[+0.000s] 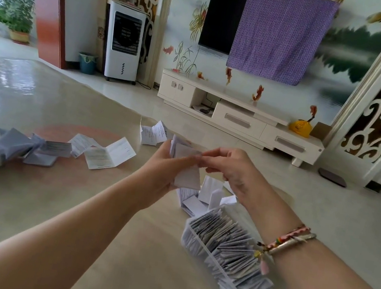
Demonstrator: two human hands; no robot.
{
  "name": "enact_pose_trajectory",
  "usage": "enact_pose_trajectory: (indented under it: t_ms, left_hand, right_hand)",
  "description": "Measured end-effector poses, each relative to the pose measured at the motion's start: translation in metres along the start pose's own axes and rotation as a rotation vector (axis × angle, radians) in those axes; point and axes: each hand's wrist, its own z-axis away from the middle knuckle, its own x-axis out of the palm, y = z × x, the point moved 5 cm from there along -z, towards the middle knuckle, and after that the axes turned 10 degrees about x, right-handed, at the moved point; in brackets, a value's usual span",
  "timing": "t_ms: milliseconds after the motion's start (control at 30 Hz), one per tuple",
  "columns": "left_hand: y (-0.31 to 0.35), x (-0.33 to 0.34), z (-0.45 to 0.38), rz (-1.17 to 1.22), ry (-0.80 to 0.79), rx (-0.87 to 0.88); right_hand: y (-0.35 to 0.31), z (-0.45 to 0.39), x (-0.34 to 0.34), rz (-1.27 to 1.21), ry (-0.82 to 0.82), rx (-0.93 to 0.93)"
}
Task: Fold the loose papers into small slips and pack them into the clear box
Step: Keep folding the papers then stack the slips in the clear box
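Clearly, from the head view, both hands hold one white, partly folded paper sheet (pixel 186 166) above the glossy beige table (pixel 23 191): the left hand (pixel 167 166) grips its lower left side, the right hand (pixel 228 169) pinches its top edge. Its long axis runs down toward the long clear plastic box (pixel 228 255) of packed slips, which lies below the right forearm, so I judge the right hand nearer for packing.
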Motion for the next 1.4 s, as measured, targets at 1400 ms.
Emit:
enact_pose_trajectory:
  t_ms: [1400]
  left_hand:
    - [0.001,-0.061,0.021,0.076,0.141,0.003]
  right_hand:
    - [0.002,-0.004,0.038,0.192,-0.037,-0.047]
